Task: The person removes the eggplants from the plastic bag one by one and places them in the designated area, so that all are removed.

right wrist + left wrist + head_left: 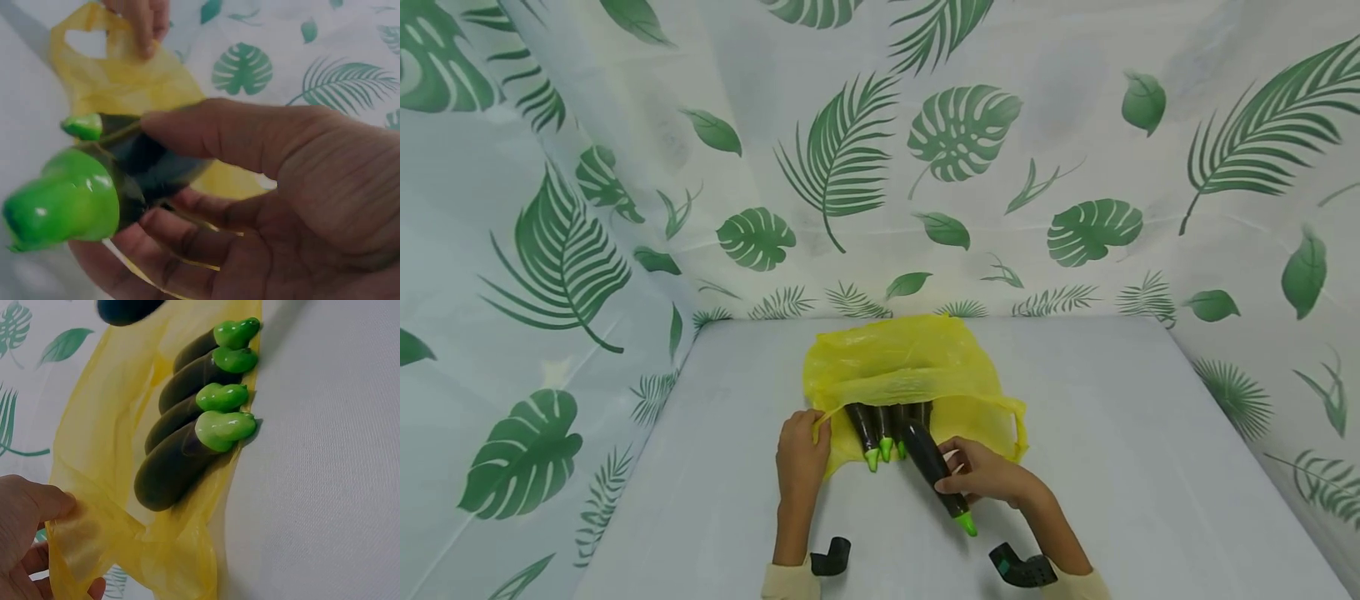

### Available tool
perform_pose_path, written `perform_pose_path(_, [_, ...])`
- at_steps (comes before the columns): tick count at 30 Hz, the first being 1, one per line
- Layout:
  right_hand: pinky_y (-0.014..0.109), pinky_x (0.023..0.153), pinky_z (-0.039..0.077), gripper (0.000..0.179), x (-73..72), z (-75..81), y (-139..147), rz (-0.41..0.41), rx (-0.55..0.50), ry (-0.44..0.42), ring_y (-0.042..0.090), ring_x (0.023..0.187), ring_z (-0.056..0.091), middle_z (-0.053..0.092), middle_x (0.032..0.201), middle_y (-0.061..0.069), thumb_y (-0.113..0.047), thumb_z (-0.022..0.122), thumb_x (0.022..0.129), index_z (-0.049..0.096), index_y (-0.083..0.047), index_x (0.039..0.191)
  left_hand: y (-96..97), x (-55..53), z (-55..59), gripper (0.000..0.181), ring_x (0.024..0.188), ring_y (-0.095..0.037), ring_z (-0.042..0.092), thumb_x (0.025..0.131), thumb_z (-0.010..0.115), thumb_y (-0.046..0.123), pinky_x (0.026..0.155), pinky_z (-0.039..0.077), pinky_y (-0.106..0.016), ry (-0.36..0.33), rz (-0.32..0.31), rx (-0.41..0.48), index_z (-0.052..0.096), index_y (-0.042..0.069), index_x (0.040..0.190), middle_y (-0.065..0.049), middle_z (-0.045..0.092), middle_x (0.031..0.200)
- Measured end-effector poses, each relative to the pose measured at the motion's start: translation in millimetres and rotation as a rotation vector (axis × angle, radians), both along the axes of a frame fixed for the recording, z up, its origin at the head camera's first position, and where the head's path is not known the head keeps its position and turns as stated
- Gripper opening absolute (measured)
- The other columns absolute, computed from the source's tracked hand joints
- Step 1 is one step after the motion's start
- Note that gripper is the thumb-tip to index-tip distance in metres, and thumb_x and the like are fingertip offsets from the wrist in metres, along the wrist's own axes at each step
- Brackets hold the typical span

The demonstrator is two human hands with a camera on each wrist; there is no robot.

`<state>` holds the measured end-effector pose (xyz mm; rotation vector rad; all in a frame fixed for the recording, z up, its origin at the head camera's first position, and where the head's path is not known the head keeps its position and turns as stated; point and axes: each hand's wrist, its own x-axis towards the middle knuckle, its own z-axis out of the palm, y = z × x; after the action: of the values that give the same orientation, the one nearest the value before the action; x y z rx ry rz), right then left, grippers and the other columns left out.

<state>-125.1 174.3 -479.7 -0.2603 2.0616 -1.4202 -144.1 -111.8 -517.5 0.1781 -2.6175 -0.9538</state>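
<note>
A yellow plastic bag lies on the table with its mouth toward me. Several dark eggplants with bright green stem ends lie side by side inside that mouth. My left hand pinches the bag's left handle between thumb and fingers, lifting the upper layer. In my right hand is another eggplant, gripped around its middle with thumb on one side and fingers on the other. Its green stem end points toward me, and its dark end is at the bag's mouth, beside the others.
The white table reaches back to a wall covering printed with green leaves, which also rises on the left and right. A black wrist mount sits by the left sleeve, another black mount by the right. The bag's right handle loop lies loose.
</note>
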Motion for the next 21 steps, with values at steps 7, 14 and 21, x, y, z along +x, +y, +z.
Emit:
perform_pose_path(7, [0.033,0.08,0.052,0.061,-1.7,19.0,17.5,0.044,-0.063,0.149,0.021,0.092,0.059,0.061,0.106,0.014,-0.022,0.068,0.091,0.039,0.006,0.137,2.8,0.6,1.7,0.015,0.096,-0.029,0.064,0.091,0.067,0.017,0.08,0.055,-0.045,0.003,0.001,0.001,0.071,0.006,0.101,-0.009,0.069,0.1])
perform_pose_path(14, [0.029,0.082,0.056,0.062,-2.4,43.2,38.5,-0.133,-0.147,0.236,0.023,0.1,0.063,0.06,0.117,0.02,-0.02,0.064,0.094,0.034,0.002,0.144,2.9,0.3,1.6,0.015,0.096,-0.029,0.064,0.09,0.067,0.017,0.079,0.055,-0.045,0.009,-0.001,-0.005,0.071,0.006,0.1,-0.009,0.069,0.1])
perform_pose_path(21, [0.022,0.082,0.055,0.06,-0.7,53.5,69.8,-0.354,-0.12,0.344,0.007,0.094,0.066,0.062,0.112,0.002,-0.022,0.064,0.095,0.036,-0.003,0.145,2.4,1.5,0.5,0.017,0.096,-0.029,0.064,0.09,0.067,0.018,0.079,0.055,-0.045,0.008,-0.003,-0.01,0.072,0.005,0.1,-0.01,0.069,0.1])
